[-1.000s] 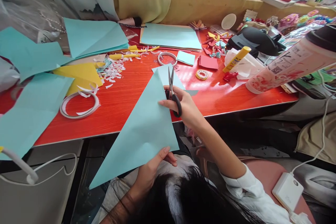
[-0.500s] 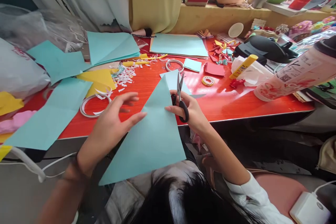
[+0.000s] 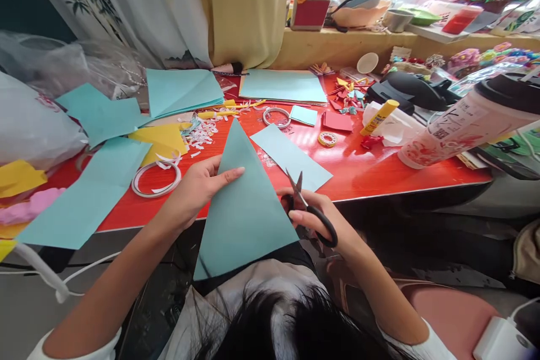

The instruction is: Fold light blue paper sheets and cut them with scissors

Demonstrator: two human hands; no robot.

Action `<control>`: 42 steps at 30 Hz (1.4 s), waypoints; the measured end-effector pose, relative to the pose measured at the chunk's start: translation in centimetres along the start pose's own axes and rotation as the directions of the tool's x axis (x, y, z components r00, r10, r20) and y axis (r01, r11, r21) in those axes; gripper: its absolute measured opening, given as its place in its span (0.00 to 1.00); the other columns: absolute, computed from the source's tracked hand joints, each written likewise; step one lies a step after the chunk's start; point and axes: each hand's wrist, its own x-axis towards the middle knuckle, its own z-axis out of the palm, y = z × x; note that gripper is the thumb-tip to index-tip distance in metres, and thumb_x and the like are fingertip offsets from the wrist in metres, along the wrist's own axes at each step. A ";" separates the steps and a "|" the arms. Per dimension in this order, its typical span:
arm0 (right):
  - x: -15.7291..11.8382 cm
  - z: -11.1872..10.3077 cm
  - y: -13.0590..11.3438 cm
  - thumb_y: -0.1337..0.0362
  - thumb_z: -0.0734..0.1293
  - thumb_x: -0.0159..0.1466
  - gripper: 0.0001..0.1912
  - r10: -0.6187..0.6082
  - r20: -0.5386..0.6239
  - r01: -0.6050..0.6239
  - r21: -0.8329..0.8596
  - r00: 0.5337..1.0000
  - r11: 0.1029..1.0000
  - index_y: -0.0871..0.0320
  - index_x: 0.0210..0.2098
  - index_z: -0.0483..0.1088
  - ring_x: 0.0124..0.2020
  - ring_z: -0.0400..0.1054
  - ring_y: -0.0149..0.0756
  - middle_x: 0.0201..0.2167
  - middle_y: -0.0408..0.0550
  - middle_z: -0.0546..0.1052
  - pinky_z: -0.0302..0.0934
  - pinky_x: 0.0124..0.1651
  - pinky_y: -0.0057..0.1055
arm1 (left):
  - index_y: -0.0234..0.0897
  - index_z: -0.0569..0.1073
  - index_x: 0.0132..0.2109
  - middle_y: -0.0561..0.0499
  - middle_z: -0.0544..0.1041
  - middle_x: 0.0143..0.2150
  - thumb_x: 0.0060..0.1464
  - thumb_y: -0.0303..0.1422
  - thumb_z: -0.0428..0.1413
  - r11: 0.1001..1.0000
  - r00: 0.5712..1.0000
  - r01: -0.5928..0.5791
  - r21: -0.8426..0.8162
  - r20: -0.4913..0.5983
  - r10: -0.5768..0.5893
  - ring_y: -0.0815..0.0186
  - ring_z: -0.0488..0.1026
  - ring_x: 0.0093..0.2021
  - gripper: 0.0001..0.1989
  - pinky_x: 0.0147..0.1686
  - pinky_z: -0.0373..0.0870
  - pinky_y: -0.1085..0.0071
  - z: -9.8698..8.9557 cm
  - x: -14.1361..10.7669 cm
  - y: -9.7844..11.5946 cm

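Note:
My left hand [image 3: 201, 188] pinches a folded, triangular sheet of light blue paper [image 3: 248, 219] along its left side, thumb on top and fingers underneath. The paper's point faces away from me and its wide end hangs past the table edge. In my right hand [image 3: 324, 216] is a pair of black-handled scissors [image 3: 307, 205], blades slightly apart and aimed up and away, just right of the sheet. A separate blue paper strip [image 3: 293, 154] lies flat on the red table beyond the scissors.
Tape rolls [image 3: 156, 179], white paper shreds [image 3: 202, 132] and yellow paper [image 3: 162, 143] lie to the left. Stacked blue sheets [image 3: 282, 85] sit at the back. A glue stick [image 3: 379, 117] and a large cup [image 3: 468, 118] are at the right. The table's front edge [image 3: 405, 188] runs close by.
My left hand has closed on the folded sheet, which has turned more upright. My right hand has let go of it and shifted right and nearer with the scissors, uncovering the blue strip.

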 end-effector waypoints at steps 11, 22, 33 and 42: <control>-1.7 1.1 1.2 0.62 0.73 0.53 0.16 0.061 -0.113 -0.051 0.095 0.992 0.994 0.55 0.41 0.71 0.19 0.63 0.26 0.21 0.36 0.67 0.60 0.27 0.25 | 0.36 0.74 0.46 0.47 0.79 0.45 0.47 0.42 0.62 0.983 0.975 -0.179 -0.045 -0.143 0.172 0.58 0.76 0.42 0.21 0.37 0.75 0.69 0.5 -0.3 -0.3; -0.9 1.3 2.6 0.60 0.74 0.52 0.17 0.040 -0.301 0.035 0.241 0.953 0.970 0.55 0.41 0.71 0.26 0.71 0.28 0.30 0.39 0.67 0.70 0.32 0.28 | 0.39 0.72 0.46 0.47 0.80 0.42 0.43 0.38 0.65 0.957 0.967 0.254 -0.143 0.040 -0.251 0.59 0.79 0.34 0.22 0.28 0.77 0.70 0.1 -2.1 -2.5; -1.4 0.4 2.8 0.59 0.71 0.55 0.20 0.044 -0.255 0.013 0.219 0.966 0.976 0.59 0.44 0.69 0.26 0.71 0.32 0.30 0.47 0.76 0.64 0.23 0.25 | 0.38 0.74 0.46 0.47 0.80 0.43 0.42 0.38 0.66 0.977 0.983 0.166 -0.130 -0.057 -0.175 0.58 0.79 0.37 0.22 0.34 0.79 0.66 -0.4 -1.5 -2.3; -1.9 1.0 2.3 0.54 0.70 0.55 0.16 0.030 -0.066 -0.023 0.108 0.997 0.994 0.60 0.36 0.71 0.20 0.62 0.27 0.26 0.43 0.71 0.59 0.21 0.25 | 0.36 0.76 0.43 0.46 0.81 0.41 0.39 0.39 0.67 0.984 0.985 0.136 -0.114 -0.089 -0.147 0.55 0.79 0.38 0.22 0.34 0.78 0.64 -0.4 -1.4 -2.7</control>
